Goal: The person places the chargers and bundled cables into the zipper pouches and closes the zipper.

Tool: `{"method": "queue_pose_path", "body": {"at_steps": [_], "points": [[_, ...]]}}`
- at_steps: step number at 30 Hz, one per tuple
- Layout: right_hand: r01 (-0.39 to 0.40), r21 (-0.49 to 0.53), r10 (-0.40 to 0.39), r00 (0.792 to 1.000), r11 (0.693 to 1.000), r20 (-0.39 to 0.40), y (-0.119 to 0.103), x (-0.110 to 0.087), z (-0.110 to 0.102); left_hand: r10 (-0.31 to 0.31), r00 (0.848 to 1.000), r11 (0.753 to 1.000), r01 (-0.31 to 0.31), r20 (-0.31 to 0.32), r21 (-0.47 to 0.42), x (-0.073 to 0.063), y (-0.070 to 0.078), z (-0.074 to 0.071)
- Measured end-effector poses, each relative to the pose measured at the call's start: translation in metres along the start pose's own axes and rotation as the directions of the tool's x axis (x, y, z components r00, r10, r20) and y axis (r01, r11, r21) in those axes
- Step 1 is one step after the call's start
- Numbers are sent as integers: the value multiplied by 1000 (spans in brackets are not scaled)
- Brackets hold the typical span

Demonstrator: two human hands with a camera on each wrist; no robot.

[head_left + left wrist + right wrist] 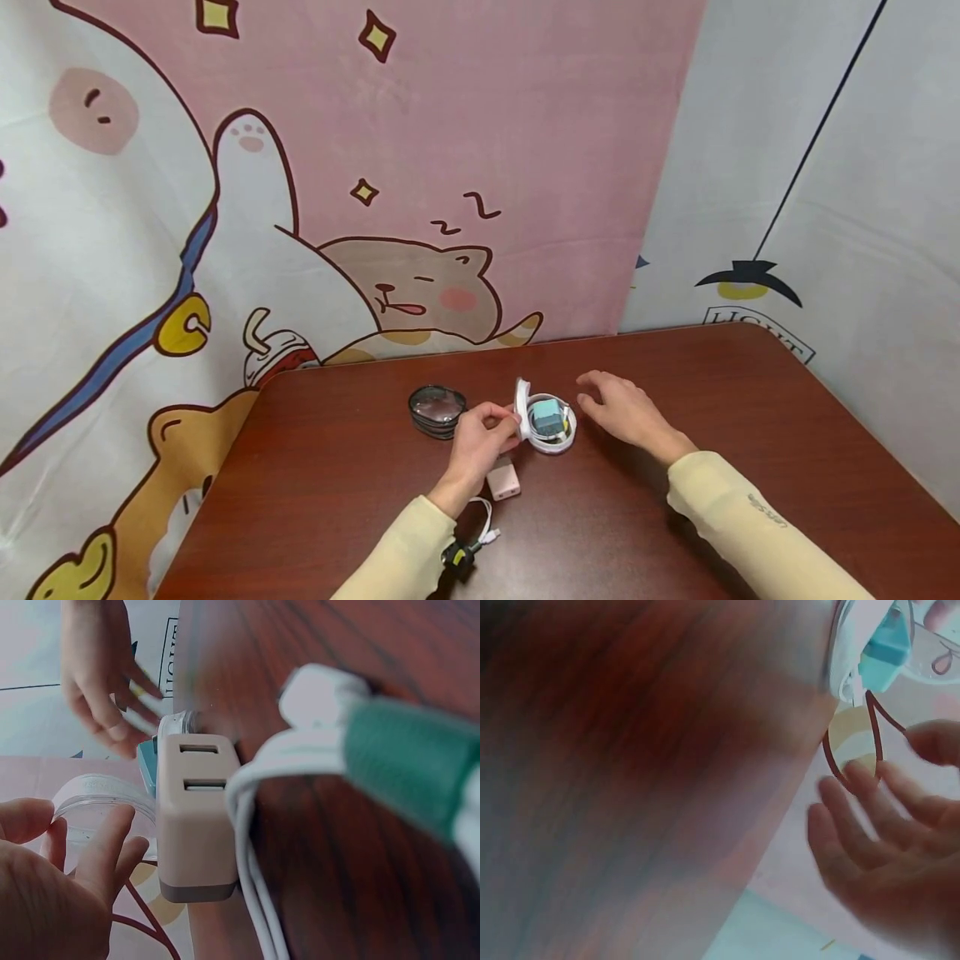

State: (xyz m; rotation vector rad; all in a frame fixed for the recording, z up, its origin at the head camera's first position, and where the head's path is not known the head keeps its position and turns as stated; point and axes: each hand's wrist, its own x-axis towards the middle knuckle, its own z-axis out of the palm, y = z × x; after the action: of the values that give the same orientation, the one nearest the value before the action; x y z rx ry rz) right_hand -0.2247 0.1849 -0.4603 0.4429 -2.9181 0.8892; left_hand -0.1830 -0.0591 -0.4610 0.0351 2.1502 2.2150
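My left hand [482, 437] pinches the upright lid [521, 408] of a small round white case; the left wrist view shows this lid [105, 795] as clear with a white rim. The case's base [552, 448] lies flat on the table, holding a teal block [548, 416] and what looks like a white cable. My right hand [622, 408] hovers just right of the case, fingers loosely bent and holding nothing. Below my left hand is a pink charger [503, 481] with two USB ports.
A similar round case with a dark rim [437, 410] sits left of my left hand, its lid down. Nearer me, a white cable [487, 533] is bundled by a dark strap [457, 557], green in the left wrist view. Behind the brown table [337, 500] hangs a printed cloth [525, 167].
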Motion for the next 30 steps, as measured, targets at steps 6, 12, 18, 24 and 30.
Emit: {"method": "queue_pose_path", "body": {"at_steps": [6,12,18,24,30], "points": [[-94,10,93,991,996,97,6,-6,-5,-19,1000,1000,19,-5,2,2,0,-1],[-139,-24,141,983,990,121,5,-6,-1,-21,1000,1000,21,0,0,2,-1,-1],[-186,-43,191,971,982,144,0,-1,4,-24,1000,1000,24,1,-9,3,-2,-1],[-201,-74,210,966,977,148,-5,3,8,-23,1000,1000,23,1,-9,2,-2,-1],[-212,-68,220,965,975,144,-9,4,11,-25,1000,1000,25,-1,-2,2,0,-1]]}}
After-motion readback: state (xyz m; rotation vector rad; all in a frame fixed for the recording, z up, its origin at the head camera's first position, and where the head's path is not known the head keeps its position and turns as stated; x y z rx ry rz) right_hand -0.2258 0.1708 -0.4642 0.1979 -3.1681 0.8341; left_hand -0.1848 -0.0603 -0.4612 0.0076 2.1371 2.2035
